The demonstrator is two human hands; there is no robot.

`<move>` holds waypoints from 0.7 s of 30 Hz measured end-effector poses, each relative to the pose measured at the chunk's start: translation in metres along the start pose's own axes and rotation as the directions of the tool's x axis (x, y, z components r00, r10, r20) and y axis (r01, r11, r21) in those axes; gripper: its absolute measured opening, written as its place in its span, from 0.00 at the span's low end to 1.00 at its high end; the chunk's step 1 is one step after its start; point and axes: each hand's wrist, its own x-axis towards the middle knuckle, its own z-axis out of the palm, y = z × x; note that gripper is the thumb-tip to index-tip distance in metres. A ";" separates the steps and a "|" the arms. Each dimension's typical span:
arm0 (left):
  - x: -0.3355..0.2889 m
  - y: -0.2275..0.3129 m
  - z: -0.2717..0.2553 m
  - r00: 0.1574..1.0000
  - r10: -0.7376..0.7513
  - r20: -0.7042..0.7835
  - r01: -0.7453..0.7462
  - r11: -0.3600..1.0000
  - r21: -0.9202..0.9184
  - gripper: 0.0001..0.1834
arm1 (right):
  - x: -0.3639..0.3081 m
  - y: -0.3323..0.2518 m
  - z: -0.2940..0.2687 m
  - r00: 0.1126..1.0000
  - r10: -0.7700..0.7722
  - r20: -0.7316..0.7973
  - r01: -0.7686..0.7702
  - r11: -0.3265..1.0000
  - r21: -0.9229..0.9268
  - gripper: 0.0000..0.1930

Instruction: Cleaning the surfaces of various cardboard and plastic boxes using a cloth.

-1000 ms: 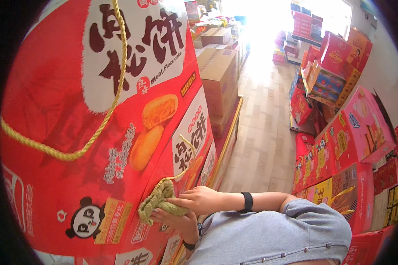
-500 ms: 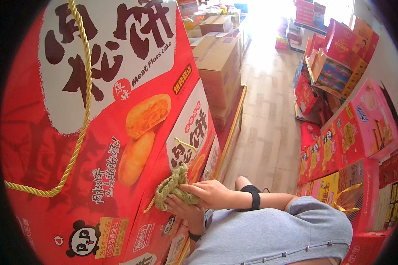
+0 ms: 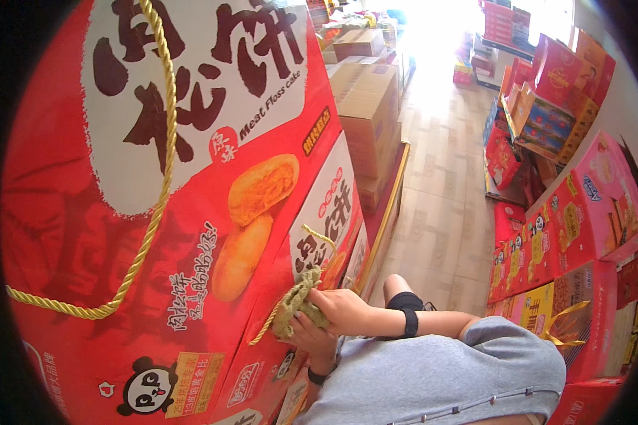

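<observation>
In front of me, both hands grip one crumpled olive-green cloth [image 3: 290, 306]. My left hand [image 3: 310, 334] is the lower one, its fingers curled over the cloth's near side. From the right, my right hand [image 3: 342, 310] reaches across and pinches the cloth's edge, its fingertips partly hidden. The cloth is close to the front of a smaller red and white gift box [image 3: 326, 205] with a gold cord handle; whether it touches the box I cannot tell. A big red carton [image 3: 191, 283] with pastry pictures and a gold rope handle [image 3: 149, 234] fills the left.
Brown cardboard boxes [image 3: 365, 106] are stacked beyond the red cartons, on a gold-edged platform [image 3: 390, 212]. A light tiled floor aisle [image 3: 439, 184] runs toward a bright opening. Along the right wall stand red, pink and yellow gift boxes [image 3: 546, 234].
My view has shifted, so the cartons and boxes sit further right and lower. My right fingers, stretched over the cloth before, are now more bent at its edge. The cloth stays in both hands.
</observation>
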 end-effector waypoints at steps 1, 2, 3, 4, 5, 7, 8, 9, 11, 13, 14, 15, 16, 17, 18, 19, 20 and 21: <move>-0.003 -0.001 0.001 1.000 0.016 0.007 -0.016 1.000 0.005 0.40 | 0.000 0.000 0.002 1.000 -0.003 0.000 0.003 1.000 0.001 0.25; -0.006 -0.003 0.003 1.000 0.022 0.009 -0.022 1.000 0.007 0.40 | 0.001 -0.002 0.004 1.000 0.021 -0.012 -0.021 1.000 -0.012 0.24; -0.010 -0.005 0.005 1.000 0.027 0.013 -0.028 1.000 0.012 0.40 | 0.001 -0.003 0.004 0.999 0.043 -0.020 -0.044 0.999 -0.025 0.22; -0.013 -0.007 0.005 0.999 0.037 0.028 -0.037 0.999 0.013 0.41 | 0.002 -0.003 0.004 0.999 0.040 -0.016 -0.041 0.999 -0.026 0.22; -0.015 -0.008 0.007 0.999 0.038 0.037 -0.039 0.999 0.014 0.41 | 0.003 -0.003 0.002 1.000 0.015 -0.019 -0.016 0.999 -0.046 0.20; -0.011 -0.007 0.005 0.997 0.075 0.028 -0.076 0.997 0.018 0.41 | 0.003 0.000 0.001 1.000 -0.008 -0.014 0.007 0.998 -0.066 0.19; -0.008 -0.006 0.003 0.994 0.110 0.009 -0.110 0.994 0.021 0.42 | 0.002 0.003 0.000 0.999 -0.038 -0.007 0.038 0.995 -0.093 0.22; -0.008 -0.006 0.002 0.994 0.105 0.011 -0.105 0.994 0.022 0.42 | 0.003 0.005 0.000 0.997 -0.071 -0.001 0.071 0.990 -0.121 0.25; -0.008 -0.004 -0.001 0.983 0.134 0.125 -0.118 0.984 -0.131 0.41 | -0.002 0.016 0.005 0.999 -0.017 0.027 0.020 0.994 -0.111 0.26; -0.001 -0.002 -0.004 0.959 0.212 0.187 -0.198 0.976 -0.092 0.40 | -0.004 0.023 0.007 0.998 0.040 0.054 -0.035 0.994 -0.105 0.26; 0.003 0.000 -0.004 0.935 0.279 0.219 -0.284 0.959 -0.005 0.39 | -0.004 0.025 0.007 0.998 0.057 0.041 -0.053 0.996 -0.077 0.26; 0.004 0.002 -0.004 0.936 0.273 0.224 -0.279 0.960 -0.008 0.39 | -0.006 0.027 0.008 0.997 0.073 0.032 -0.072 0.996 -0.049 0.27; 0.006 0.005 -0.004 0.946 0.248 0.211 -0.238 0.969 -0.070 0.33 | -0.007 0.030 0.008 0.996 0.078 0.038 -0.076 0.996 -0.050 0.27; 0.006 0.007 -0.004 0.955 0.221 0.199 -0.198 0.971 -0.132 0.29 | -0.008 0.033 0.009 0.994 0.094 0.052 -0.091 0.994 -0.054 0.27; 0.006 0.008 -0.002 0.954 0.223 0.202 -0.198 0.971 -0.135 0.29 | -0.008 0.037 0.010 0.992 0.110 0.060 -0.106 0.993 -0.057 0.28; 0.006 0.008 -0.001 0.925 0.274 0.264 -0.247 0.960 -0.132 0.30 | -0.009 0.041 0.012 0.992 0.114 0.060 -0.110 0.992 -0.056 0.28; 0.006 0.009 0.001 0.889 0.323 0.325 -0.296 0.946 -0.133 0.33 | -0.011 0.046 0.014 0.986 0.157 0.053 -0.156 0.988 -0.018 0.28; 0.007 0.011 0.004 0.887 0.327 0.327 -0.298 0.945 -0.135 0.33 | -0.012 0.051 0.017 0.979 0.201 0.047 -0.202 0.979 0.020 0.28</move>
